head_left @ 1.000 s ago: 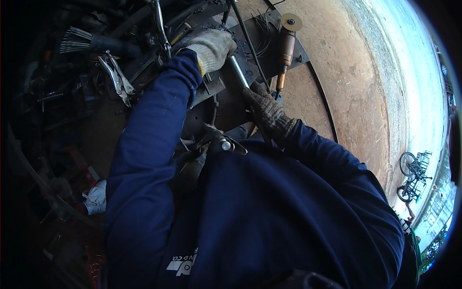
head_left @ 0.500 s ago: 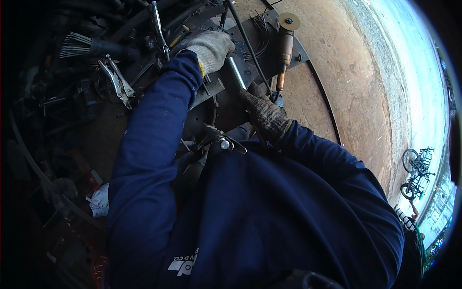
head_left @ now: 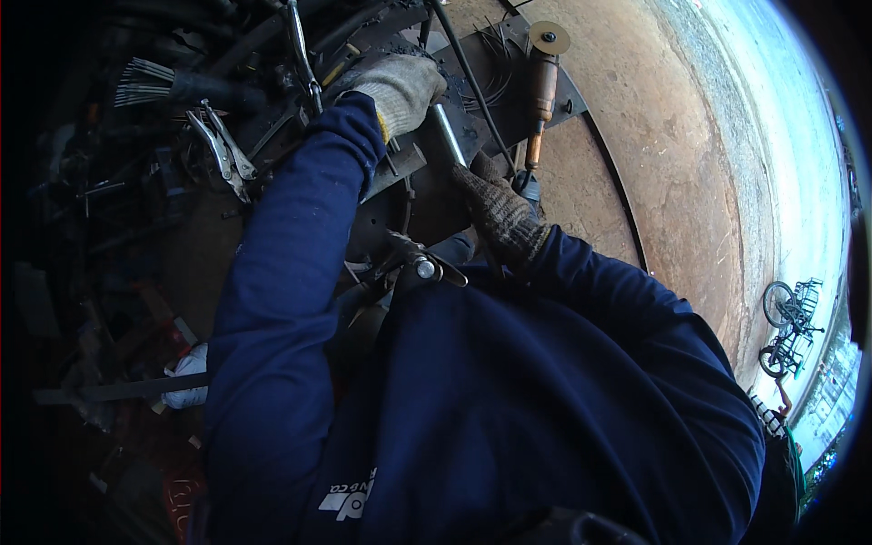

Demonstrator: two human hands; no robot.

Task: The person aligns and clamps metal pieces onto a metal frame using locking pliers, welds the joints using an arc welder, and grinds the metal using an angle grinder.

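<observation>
My left hand (head_left: 400,88), in a pale knitted glove, curls over the dark, debris-strewn metal work; its fingertips are hidden, so what it grips cannot be made out. In a darker knitted glove, my right hand (head_left: 500,211) is closed around the lower end of a shiny metal tube (head_left: 450,136). The tube slants up toward my left hand, its upper end close to that glove's fingers. Just beyond my right hand lies an angle grinder (head_left: 542,91) with a pale disc. Locking pliers (head_left: 221,145) rest left of my left forearm, and another silver clamp (head_left: 298,45) stands nearer that hand.
Between my arms is a clamp or vise-like part with a round bolt head (head_left: 424,269). A bundle of metal rods (head_left: 143,84) sticks out at the far left. A flat dark bar (head_left: 118,389) crosses the lower left by a white bag (head_left: 188,371). Bicycles (head_left: 788,327) stand far right.
Both hands keep nearly the same place and grip. At the lower left, the long strip has changed position and now lies almost level across the white bag.
</observation>
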